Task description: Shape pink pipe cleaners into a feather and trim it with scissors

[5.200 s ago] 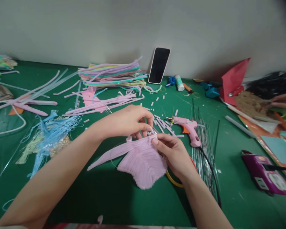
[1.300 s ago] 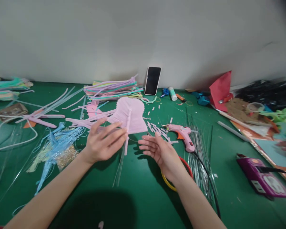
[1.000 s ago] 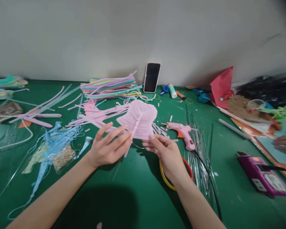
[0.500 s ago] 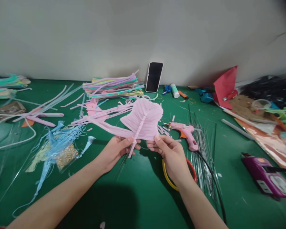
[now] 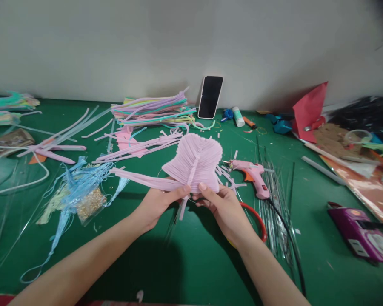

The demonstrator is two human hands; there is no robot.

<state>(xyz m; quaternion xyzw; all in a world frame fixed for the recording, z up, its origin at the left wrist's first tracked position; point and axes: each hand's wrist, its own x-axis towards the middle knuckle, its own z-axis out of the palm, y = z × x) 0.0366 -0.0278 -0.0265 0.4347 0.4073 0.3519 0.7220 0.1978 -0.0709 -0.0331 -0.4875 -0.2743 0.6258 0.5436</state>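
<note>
A pink leaf shape made of pipe cleaners (image 5: 194, 163), with a raised rib down its middle, is held up above the green table. My left hand (image 5: 161, 204) pinches it at the base of the rib, thumb on top; loose pipe cleaner ends (image 5: 143, 178) trail off to the left. My right hand (image 5: 221, 204) grips the lower right part of the leaf, its thumb flat on the strands and fingers underneath. A short stem (image 5: 183, 209) hangs below my left thumb. My fingers under the leaf are partly hidden.
A pink hot glue gun (image 5: 250, 174) with a black cord lies right of my hands, beside thin wires (image 5: 276, 212) and red-handled scissors (image 5: 255, 216). Blue tassels (image 5: 79, 182) and a bag of gold beads (image 5: 91, 204) lie left. Pipe cleaner bundles (image 5: 153, 110) and a phone (image 5: 211, 97) are behind.
My right hand has shifted inward along the leaf's lower edge, its thumb now nearer the rib. The left hand keeps its pinch at the base. The view has tilted slightly.
</note>
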